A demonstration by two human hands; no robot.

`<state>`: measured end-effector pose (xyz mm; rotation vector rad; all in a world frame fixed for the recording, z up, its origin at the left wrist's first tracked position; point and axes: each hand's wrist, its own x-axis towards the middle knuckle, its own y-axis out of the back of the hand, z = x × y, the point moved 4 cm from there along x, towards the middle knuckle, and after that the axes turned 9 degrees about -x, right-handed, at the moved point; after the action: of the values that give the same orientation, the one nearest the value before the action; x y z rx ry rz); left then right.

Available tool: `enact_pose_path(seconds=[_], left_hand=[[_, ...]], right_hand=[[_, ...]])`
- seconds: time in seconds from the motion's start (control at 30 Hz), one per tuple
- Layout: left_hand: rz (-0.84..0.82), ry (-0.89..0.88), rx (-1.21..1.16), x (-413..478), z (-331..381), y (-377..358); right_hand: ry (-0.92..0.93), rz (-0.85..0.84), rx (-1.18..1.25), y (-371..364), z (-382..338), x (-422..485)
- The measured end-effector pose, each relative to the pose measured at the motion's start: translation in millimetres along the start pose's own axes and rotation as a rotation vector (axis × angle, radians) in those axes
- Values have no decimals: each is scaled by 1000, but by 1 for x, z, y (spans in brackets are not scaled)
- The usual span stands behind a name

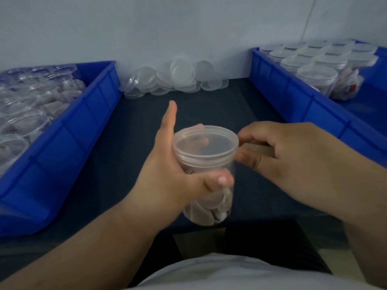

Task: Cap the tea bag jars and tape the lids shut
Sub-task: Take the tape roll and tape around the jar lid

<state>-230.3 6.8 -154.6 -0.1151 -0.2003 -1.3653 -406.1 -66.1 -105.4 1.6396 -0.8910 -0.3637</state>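
Clear jar (209, 206) gripped in your left hand (167, 170), lid (206, 143) on | right hand (293, 155) pinching at its rim, tape unclear | left bin (69, 143): uncapped stock left | right bin (293, 97): capped.

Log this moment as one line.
left hand: grips jar | right hand: pinches pale strip beside lid | lid: on jar

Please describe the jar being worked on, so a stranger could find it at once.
Look between the two blue bins, above the dark table. The left hand grips a clear jar of tea bags, the right hand at its lid. It is the only jar outside the bins.
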Motion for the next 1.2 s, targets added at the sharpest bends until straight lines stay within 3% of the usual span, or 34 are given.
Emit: enact_pose_path(seconds=[0.17,0.37,0.53,1.2], left_hand=[[177,-84,138,-3,-2,1],[202,-60,49,-4,-5,5],[143,-98,151,-3,2,2],[371,-121,313,17,16,30]], right_hand=[[4,-8,-23,-2,-6,0],[57,-84,-25,-4,-7,1],[89,-37,-40,-9,-12,2],[7,180,-60,-34,-18,62]])
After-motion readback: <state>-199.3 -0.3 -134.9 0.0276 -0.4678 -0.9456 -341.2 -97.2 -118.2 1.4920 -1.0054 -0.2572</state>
